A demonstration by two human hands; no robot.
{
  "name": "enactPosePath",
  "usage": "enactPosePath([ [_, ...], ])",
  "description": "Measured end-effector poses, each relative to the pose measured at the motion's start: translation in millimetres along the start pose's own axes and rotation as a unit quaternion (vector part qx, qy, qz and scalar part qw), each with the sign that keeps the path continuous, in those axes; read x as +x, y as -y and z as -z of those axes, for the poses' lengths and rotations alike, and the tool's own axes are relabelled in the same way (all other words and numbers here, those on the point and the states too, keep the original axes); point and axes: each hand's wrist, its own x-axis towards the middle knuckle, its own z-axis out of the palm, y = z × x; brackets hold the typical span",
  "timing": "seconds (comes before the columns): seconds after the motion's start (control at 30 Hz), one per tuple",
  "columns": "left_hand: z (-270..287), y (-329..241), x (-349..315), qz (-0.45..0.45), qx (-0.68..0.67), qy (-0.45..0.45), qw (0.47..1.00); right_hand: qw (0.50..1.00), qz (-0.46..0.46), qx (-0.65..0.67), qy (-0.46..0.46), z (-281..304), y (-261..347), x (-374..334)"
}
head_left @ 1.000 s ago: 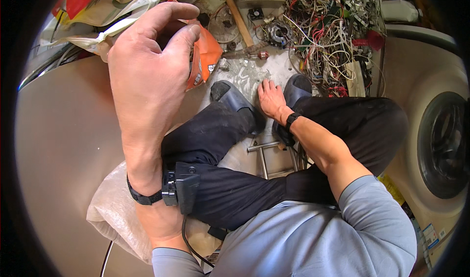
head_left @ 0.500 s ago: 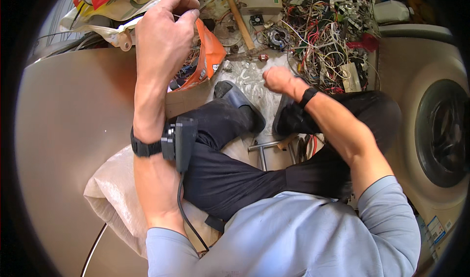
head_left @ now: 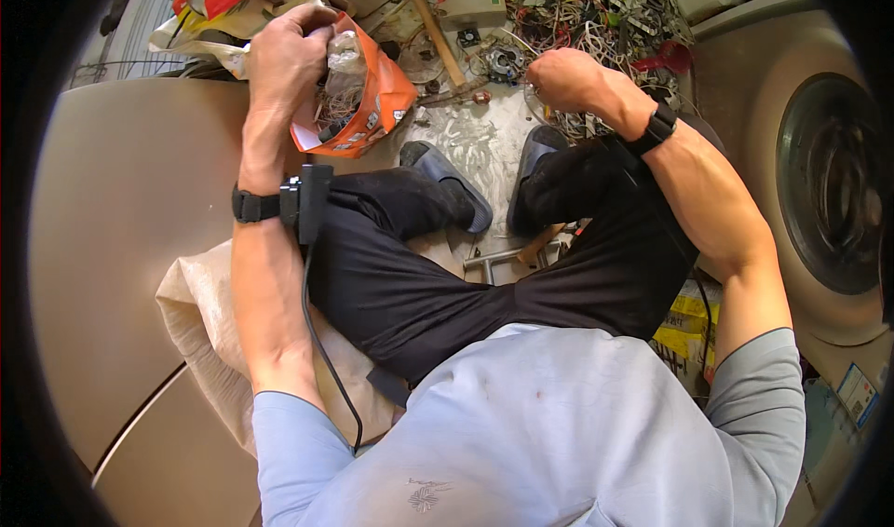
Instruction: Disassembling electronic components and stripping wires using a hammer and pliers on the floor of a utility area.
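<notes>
My left hand [head_left: 287, 60] is at the far left, its fingers curled together beside the rim of an orange bag [head_left: 386, 94]. Bundled wires and a crumpled clear plastic piece [head_left: 345, 54] show in the bag's mouth, close to my left fingertips. What those fingers hold, if anything, is hidden. My right hand [head_left: 573, 78] is closed, back upward, in front of a heap of tangled wires [head_left: 596, 15]. A thin pale strand shows by its knuckles and a thin loop hangs below, but I cannot tell what it grips.
A wooden-handled hammer [head_left: 438, 38] and a round metal part [head_left: 504, 62] lie on the floor beyond my slippers [head_left: 452, 187]. A front-loading washing machine [head_left: 833, 182] stands at right, a large beige panel [head_left: 140, 229] at left. A metal frame [head_left: 489, 262] sits between my legs.
My right hand has moved right and farther away, toward the wire heap. My left hand has shifted slightly left, showing more of the bag's mouth. The view has shifted and my knees have moved.
</notes>
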Motion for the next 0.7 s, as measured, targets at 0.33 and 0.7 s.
enactPosePath([
  [0.33,139,-20,-89,0.032,0.097,-0.084,0.991,0.986,0.032,0.103,-0.126,62,31,19],
  [0.7,252,-5,-270,0.300,0.114,-0.031,0.947,0.971,0.113,0.105,-0.183,67,32,-2],
])
